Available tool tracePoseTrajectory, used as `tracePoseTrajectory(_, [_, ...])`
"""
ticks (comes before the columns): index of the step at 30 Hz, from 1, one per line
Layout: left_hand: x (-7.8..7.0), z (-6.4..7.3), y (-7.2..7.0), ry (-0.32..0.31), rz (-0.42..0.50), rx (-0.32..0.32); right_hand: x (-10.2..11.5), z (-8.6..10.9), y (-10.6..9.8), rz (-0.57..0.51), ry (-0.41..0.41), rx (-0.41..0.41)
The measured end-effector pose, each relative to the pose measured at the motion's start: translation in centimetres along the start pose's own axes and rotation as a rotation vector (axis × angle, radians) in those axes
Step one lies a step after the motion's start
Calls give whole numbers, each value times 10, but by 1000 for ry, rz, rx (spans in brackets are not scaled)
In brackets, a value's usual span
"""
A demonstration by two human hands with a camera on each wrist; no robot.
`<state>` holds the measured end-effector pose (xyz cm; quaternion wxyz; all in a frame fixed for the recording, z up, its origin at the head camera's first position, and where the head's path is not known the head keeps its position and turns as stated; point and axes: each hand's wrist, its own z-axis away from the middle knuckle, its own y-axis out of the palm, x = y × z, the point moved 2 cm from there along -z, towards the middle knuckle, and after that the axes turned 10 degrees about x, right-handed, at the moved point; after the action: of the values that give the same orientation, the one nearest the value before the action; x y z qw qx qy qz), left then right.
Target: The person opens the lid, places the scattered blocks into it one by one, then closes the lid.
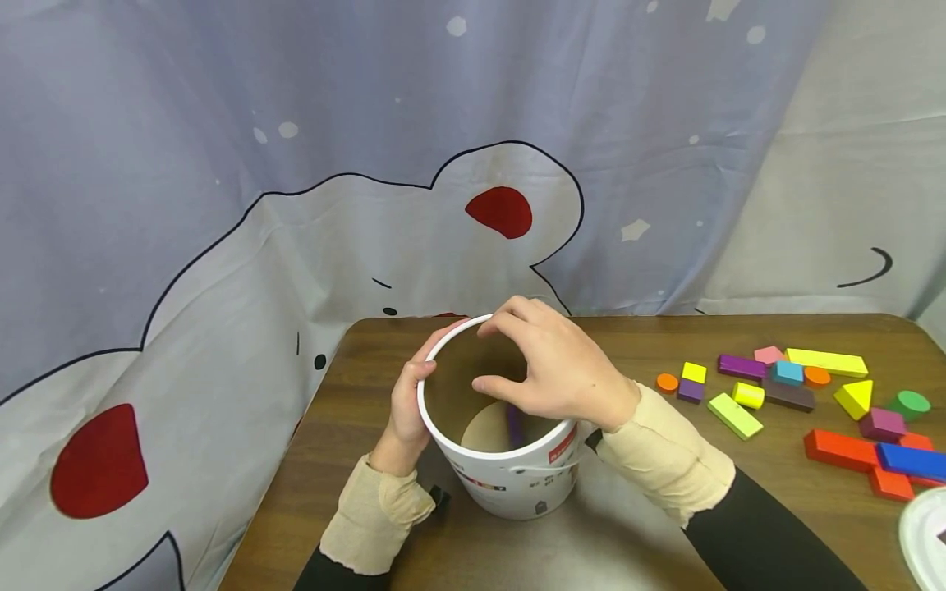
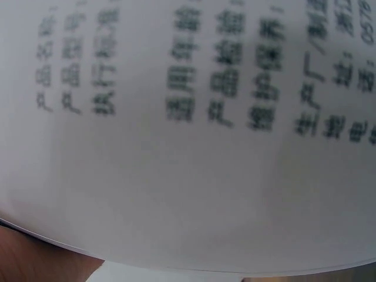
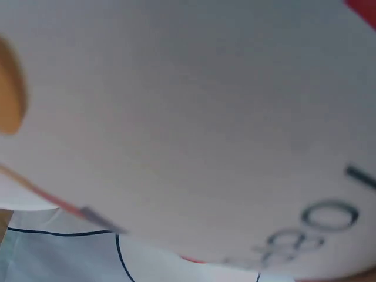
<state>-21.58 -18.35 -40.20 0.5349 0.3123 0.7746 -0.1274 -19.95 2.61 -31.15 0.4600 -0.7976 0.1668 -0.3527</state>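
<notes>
A white bucket (image 1: 510,492) with printed labels stands upright on the table, its wire handle hanging at the side towards me. My left hand (image 1: 410,402) grips its left side, thumb hooked over the rim. Above the opening is my right hand (image 1: 554,369), thumb and fingers spread apart with nothing visible between them. A purple block (image 1: 514,425) lies on the pale bottom inside, partly shaded. Printed bucket wall (image 2: 176,176) fills the left wrist view, with a bit of the left hand (image 2: 41,258) at the lower left. The right wrist view shows mostly blurred bucket wall (image 3: 176,117).
Several coloured blocks lie on the wooden table (image 1: 340,394) at the right, among them a light green block (image 1: 735,416), a red block (image 1: 841,450) and a green cylinder (image 1: 909,405). A white plate (image 1: 916,525) sits at the right edge. A patterned curtain (image 1: 369,246) hangs behind.
</notes>
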Motion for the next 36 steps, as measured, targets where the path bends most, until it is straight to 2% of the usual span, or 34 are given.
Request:
tracePoseTrajectory(6, [-6, -1, 5, 2, 12, -23, -9, 7, -7, -65, -61, -124])
tracePoseTrajectory(10, [-5, 0, 3, 18, -7, -18, -18, 13, -13, -83, -93, -215])
tracePoseTrajectory(15, [1, 0, -1, 44, -12, 3, -33, 25, -19, -95, -65, -262])
tracePoseTrajectory(20, [6, 0, -4, 48, 5, -3, -59, 41, -18, -119, 21, -257])
tracePoseTrajectory(24, [4, 0, -1, 36, 20, -22, -83, 56, -13, -120, 93, -232])
tracePoseTrajectory(31, [-6, -1, 8, 24, 49, -48, -122, 83, 2, -22, 214, -146])
tracePoseTrajectory(36, [-8, -1, 8, 14, 54, -54, -149, 99, 15, 34, 291, -86])
